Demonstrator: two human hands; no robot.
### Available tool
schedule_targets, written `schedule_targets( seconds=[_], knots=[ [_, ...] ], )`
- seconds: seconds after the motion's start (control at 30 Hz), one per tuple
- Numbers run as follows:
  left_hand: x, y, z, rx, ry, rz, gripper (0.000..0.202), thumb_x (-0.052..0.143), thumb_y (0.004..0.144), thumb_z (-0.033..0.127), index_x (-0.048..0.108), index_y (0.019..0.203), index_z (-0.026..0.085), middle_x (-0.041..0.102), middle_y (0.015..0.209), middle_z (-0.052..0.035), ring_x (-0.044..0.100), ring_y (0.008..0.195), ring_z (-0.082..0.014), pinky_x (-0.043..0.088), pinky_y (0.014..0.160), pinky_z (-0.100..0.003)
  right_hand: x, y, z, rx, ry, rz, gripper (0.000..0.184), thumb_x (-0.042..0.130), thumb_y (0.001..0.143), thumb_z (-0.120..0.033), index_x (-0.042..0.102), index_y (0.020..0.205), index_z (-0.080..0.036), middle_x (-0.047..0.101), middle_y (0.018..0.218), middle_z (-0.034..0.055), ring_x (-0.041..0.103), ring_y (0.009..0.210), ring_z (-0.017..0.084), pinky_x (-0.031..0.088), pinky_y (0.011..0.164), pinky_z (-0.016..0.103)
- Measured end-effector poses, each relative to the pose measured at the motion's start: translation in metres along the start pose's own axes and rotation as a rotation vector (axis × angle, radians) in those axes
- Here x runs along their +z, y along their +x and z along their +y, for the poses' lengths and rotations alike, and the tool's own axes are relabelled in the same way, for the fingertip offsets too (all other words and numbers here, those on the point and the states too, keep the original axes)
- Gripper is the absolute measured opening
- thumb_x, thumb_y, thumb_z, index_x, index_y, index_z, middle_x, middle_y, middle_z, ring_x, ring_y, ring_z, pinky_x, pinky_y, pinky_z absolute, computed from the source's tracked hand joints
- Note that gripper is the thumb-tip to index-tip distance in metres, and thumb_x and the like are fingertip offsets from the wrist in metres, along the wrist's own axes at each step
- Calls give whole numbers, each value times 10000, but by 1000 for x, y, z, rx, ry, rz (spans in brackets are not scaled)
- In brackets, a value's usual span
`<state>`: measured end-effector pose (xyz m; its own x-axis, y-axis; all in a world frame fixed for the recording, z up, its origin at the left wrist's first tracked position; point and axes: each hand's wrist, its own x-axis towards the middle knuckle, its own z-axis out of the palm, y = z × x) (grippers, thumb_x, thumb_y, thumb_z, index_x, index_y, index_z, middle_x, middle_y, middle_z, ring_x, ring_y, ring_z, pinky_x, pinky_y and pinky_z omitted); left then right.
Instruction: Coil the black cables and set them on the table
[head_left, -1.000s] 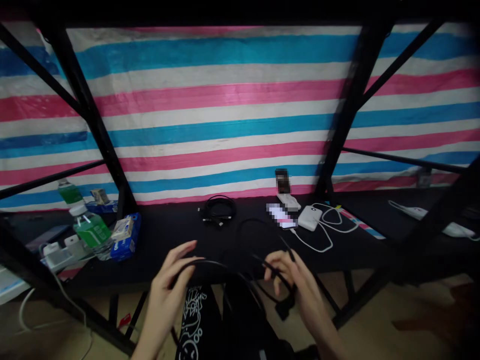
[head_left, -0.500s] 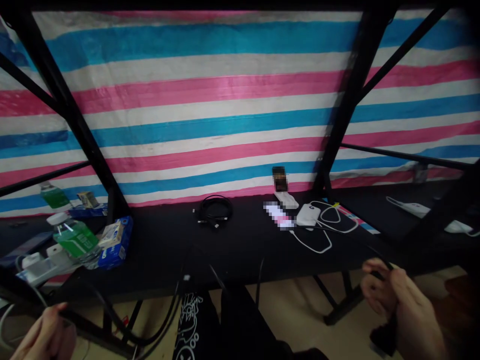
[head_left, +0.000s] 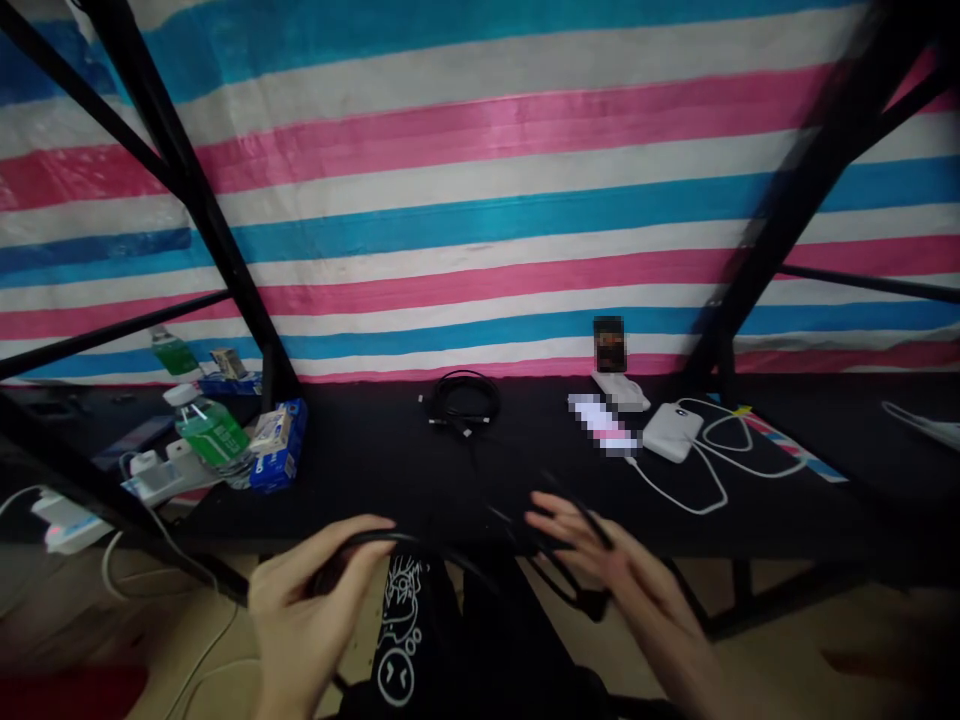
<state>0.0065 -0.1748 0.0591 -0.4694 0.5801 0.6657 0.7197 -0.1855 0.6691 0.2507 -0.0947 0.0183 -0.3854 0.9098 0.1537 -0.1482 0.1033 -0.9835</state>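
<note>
My left hand (head_left: 322, 590) is closed, with a black cable (head_left: 435, 545) pinched between thumb and fingers above my lap. The cable arcs away to the right from it. My right hand (head_left: 607, 560) is level with the desk's front edge, its fingers partly stretched and blurred. Black cable loops pass through and around that hand, gripped near the thumb. Motion smears the cable's middle and ends. Beyond both hands, a second black cable (head_left: 465, 400) lies coiled on the black desk (head_left: 390, 460), its plugs pointing outward.
To the left stand a green-liquid bottle (head_left: 212, 435), a blue box (head_left: 281, 450) and a white power strip (head_left: 169, 475). Right of the coil lie a lit phone (head_left: 602, 425) and a white power bank (head_left: 673, 432) with a white cord. Black frame posts rise at both sides.
Both hands have come inward from far apart, the left moving right and up, the right moving left. The cable between them now bends in loops. The view has shifted too.
</note>
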Motion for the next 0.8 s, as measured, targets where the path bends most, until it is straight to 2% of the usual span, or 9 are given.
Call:
schedule_targets(
  seconds=[0.07,0.17,0.3,0.37,0.43,0.5,0.53,0.67,0.8],
  knots=[
    [18,4,16,67,-50,-20,104,678,712,304,713,681,211,660,537,43,489,362,-66,396,365,-157,24,7,-2,80,-29,-95,390,421,904,-487,598,1170,-265,671,1079,94,663,734,168,536,677,303],
    [37,5,20,117,-75,-51,50,671,739,242,703,759,209,668,614,36,515,423,-65,425,414,-159,38,15,-4,76,-60,-138,491,299,923,-540,633,1119,-240,706,883,66,551,446,95,503,527,252],
    [52,3,10,204,-52,-67,119,650,758,175,686,853,236,652,777,-1,575,607,-94,470,539,-184,35,22,-1,-193,-189,-110,475,474,822,-608,677,1074,-259,706,743,40,652,656,179,540,678,289],
    [57,4,5,251,4,-68,248,657,758,238,655,1004,265,633,991,-49,604,841,-158,499,664,-240,31,23,1,-211,-268,-91,309,575,820,-479,692,1035,-291,688,631,7,664,647,174,542,666,263],
    [61,8,-2,240,51,-100,556,700,697,411,533,1210,278,575,1168,-91,559,1018,-241,496,797,-353,27,25,4,-226,-315,-57,195,606,829,-350,699,999,-323,668,559,-21,654,575,149,540,667,254],
    [66,13,-11,144,36,-185,807,739,587,533,441,1294,282,561,1221,-108,522,1087,-304,464,866,-452,23,27,8,-293,-293,3,163,618,820,-340,706,958,-332,680,578,-25,622,484,127,539,719,297],
    [70,15,-16,65,1,-232,809,747,568,535,454,1280,288,588,1186,-102,535,1066,-308,466,857,-461,21,29,11,-317,-255,55,151,616,818,-367,712,928,-326,691,611,-18,588,422,110,539,724,320],
    [86,19,-40,-364,-254,-308,304,706,624,437,675,825,211,660,711,-55,583,636,-195,479,591,-300,10,44,27,-357,-55,212,245,560,828,-488,700,800,-288,621,492,-29,451,275,82,536,611,338],
    [101,17,-51,-694,-588,-298,327,653,644,476,561,548,177,461,414,21,324,374,-78,282,394,-204,4,64,30,-279,-130,265,225,665,769,-337,645,982,-267,575,478,-60,550,425,110,527,681,302]
  ],
)
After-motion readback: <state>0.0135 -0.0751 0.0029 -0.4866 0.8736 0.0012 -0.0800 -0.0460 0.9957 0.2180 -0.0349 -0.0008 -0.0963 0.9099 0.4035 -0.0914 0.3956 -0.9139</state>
